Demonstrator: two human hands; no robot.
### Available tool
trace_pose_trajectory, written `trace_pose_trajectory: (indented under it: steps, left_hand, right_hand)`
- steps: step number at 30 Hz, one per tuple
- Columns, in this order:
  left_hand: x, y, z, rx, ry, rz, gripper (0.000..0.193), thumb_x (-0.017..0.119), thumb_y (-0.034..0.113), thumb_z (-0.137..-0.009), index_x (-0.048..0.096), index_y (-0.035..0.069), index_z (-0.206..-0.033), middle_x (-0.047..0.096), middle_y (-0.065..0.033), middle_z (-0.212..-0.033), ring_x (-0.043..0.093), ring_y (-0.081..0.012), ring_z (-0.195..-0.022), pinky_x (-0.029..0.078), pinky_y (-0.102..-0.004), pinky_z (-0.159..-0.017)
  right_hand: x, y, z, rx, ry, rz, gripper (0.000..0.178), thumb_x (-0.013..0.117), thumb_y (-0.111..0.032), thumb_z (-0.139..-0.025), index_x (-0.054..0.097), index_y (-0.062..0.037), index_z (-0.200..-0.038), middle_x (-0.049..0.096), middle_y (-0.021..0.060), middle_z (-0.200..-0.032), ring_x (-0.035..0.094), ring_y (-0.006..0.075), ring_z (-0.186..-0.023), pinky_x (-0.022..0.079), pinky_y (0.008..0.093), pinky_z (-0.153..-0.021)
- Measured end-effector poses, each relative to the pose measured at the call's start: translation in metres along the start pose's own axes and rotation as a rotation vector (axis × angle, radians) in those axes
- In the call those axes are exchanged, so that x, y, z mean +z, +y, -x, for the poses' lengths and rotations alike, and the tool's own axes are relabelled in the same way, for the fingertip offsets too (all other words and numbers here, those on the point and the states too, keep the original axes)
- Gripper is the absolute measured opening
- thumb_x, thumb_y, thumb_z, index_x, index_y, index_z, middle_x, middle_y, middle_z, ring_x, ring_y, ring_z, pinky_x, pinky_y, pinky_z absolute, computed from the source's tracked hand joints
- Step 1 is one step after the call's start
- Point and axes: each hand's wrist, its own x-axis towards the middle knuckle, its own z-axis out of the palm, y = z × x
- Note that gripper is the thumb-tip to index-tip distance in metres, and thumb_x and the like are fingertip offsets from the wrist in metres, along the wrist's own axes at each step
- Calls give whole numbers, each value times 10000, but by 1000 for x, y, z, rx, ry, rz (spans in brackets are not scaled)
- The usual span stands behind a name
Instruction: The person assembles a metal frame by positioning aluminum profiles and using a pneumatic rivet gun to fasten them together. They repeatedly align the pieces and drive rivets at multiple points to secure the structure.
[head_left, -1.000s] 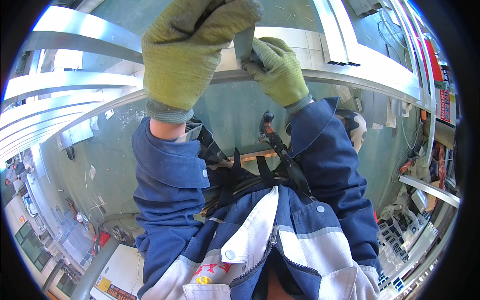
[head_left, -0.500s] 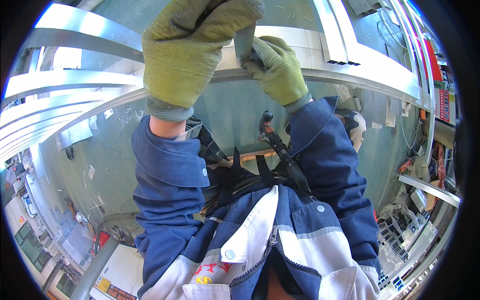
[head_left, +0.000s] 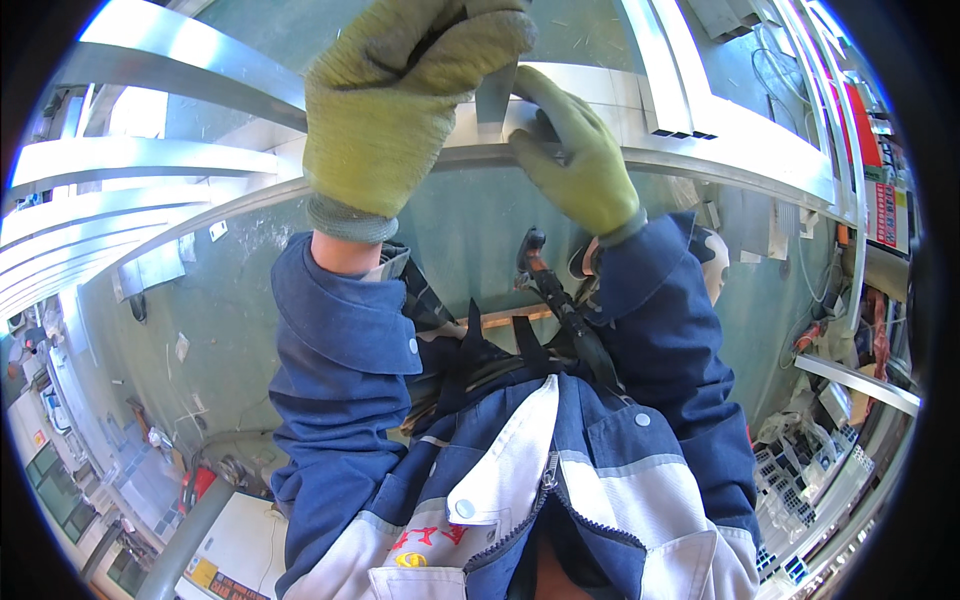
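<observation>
My left hand [head_left: 385, 110], in a yellow-green work glove, is closed in a fist at the top of the view. A flat grey metal strip [head_left: 493, 104] comes down from it, and the fist hides its upper part. Just right of the strip is my right hand [head_left: 580, 155], gloved alike, its thumb and fingers parted with a gap between them and nothing held. Both hands are over a long silvery metal beam [head_left: 745, 130] that runs across in front of me.
Several silvery metal bars [head_left: 150, 160] spread to the left. Two square tubes [head_left: 668, 70] lie against the beam on the far right. Below me, a tool with a dark head and orange-black handle [head_left: 540, 270] hangs near my waist. Plastic-wrapped profiles [head_left: 800, 480] are stacked at right.
My right hand has let go of the strip's lower end and moved slightly right, fingers spreading. My left fist has shifted a little to the right with the strip.
</observation>
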Motion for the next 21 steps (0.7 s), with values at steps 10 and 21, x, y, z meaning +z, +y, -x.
trace_pose_trajectory:
  steps: [10, 21]
  left_hand:
    - [3, -3, -2, 77, -41, 139, 305, 766, -2, -929, 714, -27, -1229, 745, -33, -1059, 660, -88, -931, 535, -228, -848]
    - [-5, -2, 2, 95, -44, 14, 305, 774, 21, -930, 726, -5, -1231, 760, -34, -1054, 673, -101, -921, 555, -245, -852]
  right_hand:
    - [-20, -29, 87, 579, -244, -273, 333, 608, -82, -1000, 664, -16, -1321, 753, 137, -1102, 707, 176, -949, 553, 308, -833]
    - [59, 100, 158, 946, -1307, 480, 669, 580, -467, -896, 597, -53, -1422, 638, 222, -1386, 620, 406, -1258, 464, 498, -1068]
